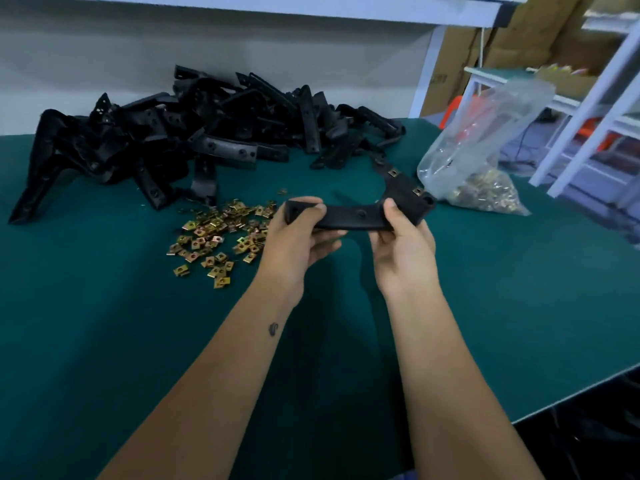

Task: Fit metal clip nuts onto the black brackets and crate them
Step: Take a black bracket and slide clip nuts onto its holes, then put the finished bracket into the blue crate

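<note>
I hold one curved black bracket [356, 216] above the green table [519, 306]. My left hand [298, 240] grips its left end and my right hand [401, 244] grips it near the bend. The far arm of this bracket carries two brass clip nuts [393, 173]. The near arm between my hands shows bare holes. A scatter of loose brass clip nuts [214, 237] lies on the table just left of my left hand. Behind it, a large heap of black brackets [194, 133] covers the back of the table.
A clear plastic bag [485, 157] with more clip nuts stands at the right, close to the held bracket. White shelf frames [588, 126] and cardboard boxes [540, 39] lie beyond the table's right edge. No crate is in view.
</note>
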The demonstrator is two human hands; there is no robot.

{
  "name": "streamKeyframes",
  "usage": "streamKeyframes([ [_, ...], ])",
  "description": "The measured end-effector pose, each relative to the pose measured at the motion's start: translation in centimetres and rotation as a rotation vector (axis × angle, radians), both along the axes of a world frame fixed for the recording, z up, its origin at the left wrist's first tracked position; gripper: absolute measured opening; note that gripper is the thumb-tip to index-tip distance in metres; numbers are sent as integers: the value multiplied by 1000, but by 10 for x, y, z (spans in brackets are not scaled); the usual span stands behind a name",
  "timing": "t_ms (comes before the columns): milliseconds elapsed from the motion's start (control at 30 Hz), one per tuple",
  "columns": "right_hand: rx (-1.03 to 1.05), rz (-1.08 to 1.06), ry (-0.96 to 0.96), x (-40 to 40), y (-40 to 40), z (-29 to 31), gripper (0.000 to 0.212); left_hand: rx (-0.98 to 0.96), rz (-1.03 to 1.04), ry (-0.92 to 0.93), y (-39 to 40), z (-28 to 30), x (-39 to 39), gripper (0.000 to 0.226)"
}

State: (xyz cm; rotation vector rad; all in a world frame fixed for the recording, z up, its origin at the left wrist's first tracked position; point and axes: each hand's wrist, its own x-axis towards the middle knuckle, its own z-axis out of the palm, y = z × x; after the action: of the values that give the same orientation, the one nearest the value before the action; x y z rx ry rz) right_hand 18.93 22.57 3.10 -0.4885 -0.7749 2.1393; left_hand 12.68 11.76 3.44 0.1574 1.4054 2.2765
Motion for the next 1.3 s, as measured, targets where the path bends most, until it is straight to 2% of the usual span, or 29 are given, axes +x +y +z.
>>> streamKeyframes([
  [100,41,-175,-5,37,23,-1,16,-156,-110,128,25,-1,28,4],
  [233,107,-435,-38,102,57,-3,19,-254,-256,356,65,-4,82,20],
  [300,121,-568,-64,137,74,-3,20,-353,-318,485,88,-4,115,18],
  [367,113,-705,-146,177,92,-7,15,-470,-413,681,111,-6,154,13],
  [467,44,-915,-266,242,116,-17,22,-479,-569,840,138,-13,217,13],
  [600,-29,-1004,-501,320,136,-36,19,-450,-856,703,163,-37,288,10],
  [667,-32,-994,-589,355,143,-43,19,-475,-1047,715,167,-53,306,11],
  [733,-32,-1009,-685,386,151,-45,27,-473,-1254,727,165,-64,312,18],
  [800,-18,-1041,-766,414,160,-44,32,-502,-1362,757,162,-69,308,17],
  [900,34,-1061,-890,445,174,-41,29,-560,-1357,762,160,-70,297,13],
  [1133,23,-996,-1375,465,187,-52,37,-556,-1325,706,156,-60,283,14],
  [1300,-13,-1029,-1710,450,188,-43,60,-523,-1298,684,152,-54,277,17],
])
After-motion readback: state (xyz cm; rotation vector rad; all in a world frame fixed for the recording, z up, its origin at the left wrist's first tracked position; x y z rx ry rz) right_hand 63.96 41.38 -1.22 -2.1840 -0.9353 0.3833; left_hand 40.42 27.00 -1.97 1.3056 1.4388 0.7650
